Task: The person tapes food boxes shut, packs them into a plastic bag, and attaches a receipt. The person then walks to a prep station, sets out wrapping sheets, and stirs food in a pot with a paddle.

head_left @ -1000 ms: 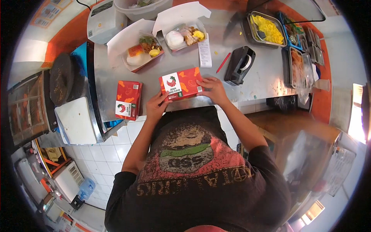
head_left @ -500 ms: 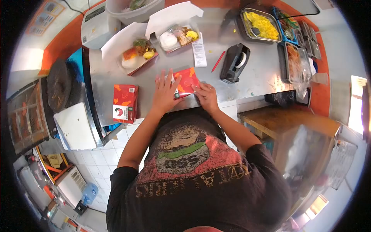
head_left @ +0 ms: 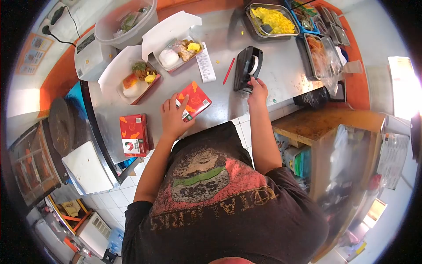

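A closed red meal box point(head_left: 198, 100) with orange patterns lies near the table's front edge. My left hand point(head_left: 175, 115) grips its left side, fingers on top and thumb along the near side. At the near end of the black tape dispenser point(head_left: 243, 72), my right hand point(head_left: 258, 91) is closed in a pinch on the tape; the strip itself is hard to see. A second closed red box point(head_left: 133, 134) stands to the left. Behind are two open boxes, one with rice and toppings point(head_left: 132, 91), the other with rice, meat and yellow food point(head_left: 169, 58).
A printed receipt point(head_left: 205, 66) and a red pen point(head_left: 229, 71) lie between boxes and dispenser. A tray of yellow food point(head_left: 272, 22) and a container of orange food point(head_left: 314, 55) are at the back right. A clear tub point(head_left: 132, 37) stands back left.
My right hand has left the red box and moved right to the tape dispenser. My left hand stays on the box, which has turned a little. The view has shifted.
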Motion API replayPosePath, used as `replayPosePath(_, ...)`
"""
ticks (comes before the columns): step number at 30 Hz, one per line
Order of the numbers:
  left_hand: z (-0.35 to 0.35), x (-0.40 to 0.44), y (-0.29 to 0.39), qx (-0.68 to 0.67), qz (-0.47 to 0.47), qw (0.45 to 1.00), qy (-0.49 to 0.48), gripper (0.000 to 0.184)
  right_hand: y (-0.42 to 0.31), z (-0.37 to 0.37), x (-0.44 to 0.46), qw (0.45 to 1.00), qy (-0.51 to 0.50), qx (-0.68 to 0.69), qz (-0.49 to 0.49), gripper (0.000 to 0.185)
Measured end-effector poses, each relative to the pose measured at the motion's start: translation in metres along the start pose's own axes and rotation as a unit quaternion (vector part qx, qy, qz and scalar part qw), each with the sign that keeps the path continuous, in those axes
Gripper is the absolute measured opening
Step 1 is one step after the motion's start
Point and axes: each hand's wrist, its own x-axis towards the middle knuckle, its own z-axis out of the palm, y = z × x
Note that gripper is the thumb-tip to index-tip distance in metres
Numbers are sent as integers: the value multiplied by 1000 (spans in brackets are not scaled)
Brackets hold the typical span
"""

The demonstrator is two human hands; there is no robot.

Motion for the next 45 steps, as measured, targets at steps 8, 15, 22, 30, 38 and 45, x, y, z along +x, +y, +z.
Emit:
replayPosePath(8,-1,2,3,-18,-7,999,26,79,19,-28,-66,996,3,72,-51,34)
replayPosePath(15,-7,1,4,-21,-12,999,22,78,50,-32,-25,984,2,-128,-123,10)
replayPosePath(22,4,1,13,-95,-81,991,44,84,129,-88,45,913,83,-353,-186,10)
replayPosePath(30,-20,-9,16,-65,-135,986,71,104,41,36,-154,849,-455,-234,-130,21)
replayPosePath(38,-63,-44,-8,-179,-260,940,127,96,60,69,-200,798,-404,-362,-263,33)
replayPosePath(45,-117,-111,-50,4,-305,917,256,93,90,64,-167,801,-423,-352,-234,29)
